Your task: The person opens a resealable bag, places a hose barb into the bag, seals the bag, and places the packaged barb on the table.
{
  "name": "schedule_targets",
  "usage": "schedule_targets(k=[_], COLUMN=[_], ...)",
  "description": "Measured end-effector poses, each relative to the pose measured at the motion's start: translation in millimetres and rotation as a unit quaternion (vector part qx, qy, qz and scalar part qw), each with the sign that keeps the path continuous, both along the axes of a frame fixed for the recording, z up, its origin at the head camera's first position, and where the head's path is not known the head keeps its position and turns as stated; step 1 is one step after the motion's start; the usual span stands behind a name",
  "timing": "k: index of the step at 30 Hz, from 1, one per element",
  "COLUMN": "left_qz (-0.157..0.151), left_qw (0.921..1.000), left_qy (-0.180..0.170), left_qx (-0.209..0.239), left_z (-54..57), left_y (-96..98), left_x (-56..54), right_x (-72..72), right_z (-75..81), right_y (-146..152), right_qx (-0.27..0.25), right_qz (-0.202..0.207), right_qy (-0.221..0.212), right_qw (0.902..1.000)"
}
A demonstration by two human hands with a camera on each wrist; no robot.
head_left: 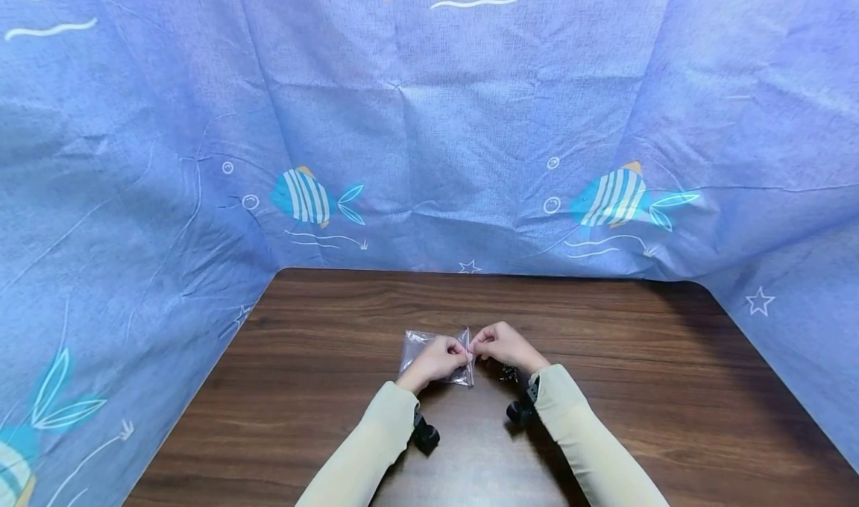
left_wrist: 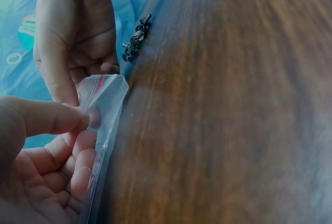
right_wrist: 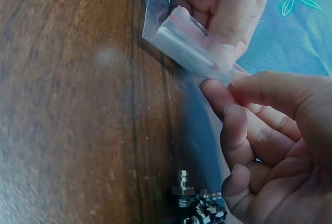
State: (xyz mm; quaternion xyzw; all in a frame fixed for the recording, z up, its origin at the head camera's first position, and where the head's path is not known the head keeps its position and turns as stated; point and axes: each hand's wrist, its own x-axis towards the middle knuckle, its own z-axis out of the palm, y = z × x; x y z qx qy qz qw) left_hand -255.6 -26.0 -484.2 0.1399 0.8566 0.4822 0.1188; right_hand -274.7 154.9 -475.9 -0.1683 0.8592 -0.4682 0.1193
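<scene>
A clear zip-lock bag [head_left: 417, 345] with a red line along its seal lies between the two hands, its opening edge facing right. My left hand [head_left: 439, 358] pinches the bag near the seal, thumb against forefinger. At the bag's edge, my right hand [head_left: 505, 344] pinches the plastic between thumb and fingertip. In the right wrist view the zip-lock strip [right_wrist: 189, 47] is lifted and bent over the table. Several small metal barbed fittings [right_wrist: 199, 203] sit in a pile beside the right hand, mostly hidden under it in the head view. Whether the bag holds anything is unclear.
The dark wooden table [head_left: 322, 320] extends on all sides of the hands. A blue cloth [head_left: 463, 156] with printed fish hangs behind and beside it. Black wrist cameras [head_left: 426, 434] are strapped under both sleeves, close above the tabletop.
</scene>
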Motion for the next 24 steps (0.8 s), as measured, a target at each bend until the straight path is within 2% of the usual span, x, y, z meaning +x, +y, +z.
schedule_targets(k=[12, 24], left_qz=[-0.003, 0.006], left_qw=[0.9995, 0.9993], left_qy=[-0.020, -0.024], left_qx=[0.023, 0.030], left_z=[0.4, 0.4], left_y=[-0.4, -0.9], left_x=[-1.0, -0.9], right_x=[-1.2, -2.2], right_z=[-3.6, -6.2], right_y=[-1.8, -0.3], right_qx=[0.000, -0.009], right_qz=[-0.007, -0.002], right_qy=[0.001, 0.000], right_qw=[1.0000, 1.0000])
